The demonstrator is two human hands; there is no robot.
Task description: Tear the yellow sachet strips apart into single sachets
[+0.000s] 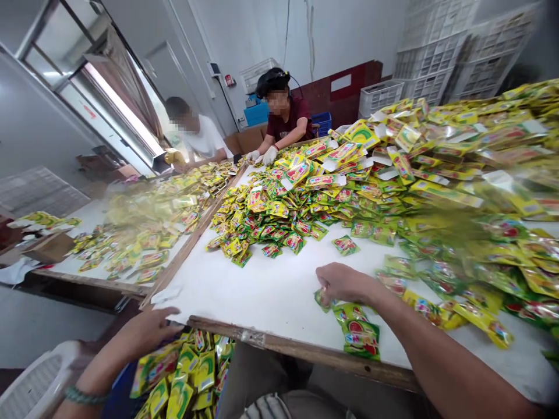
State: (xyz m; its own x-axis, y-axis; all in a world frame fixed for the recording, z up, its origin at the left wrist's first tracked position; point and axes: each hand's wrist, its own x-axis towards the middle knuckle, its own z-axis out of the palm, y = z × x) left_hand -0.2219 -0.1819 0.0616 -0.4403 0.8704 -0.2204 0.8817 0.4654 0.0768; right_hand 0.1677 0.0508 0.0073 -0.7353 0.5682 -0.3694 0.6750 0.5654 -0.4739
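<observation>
My right hand (pixel 343 283) rests knuckles-up on the white table (pixel 262 291), its fingers closed on a green and yellow sachet (pixel 322 299) at the head of a short row of sachets (pixel 358 333). My left hand (pixel 151 327) hangs below the table's near-left corner, fingers curled, just above a container of packed sachets (pixel 187 372). What the left fingers hold, if anything, is hidden.
A large heap of sachets and flat yellow cartons (pixel 393 169) covers the table's far and right side. Two other people (pixel 286 119) work at the far end. A second table (pixel 131 233) on the left carries more sachets. White crates (pixel 441 52) are stacked at the back.
</observation>
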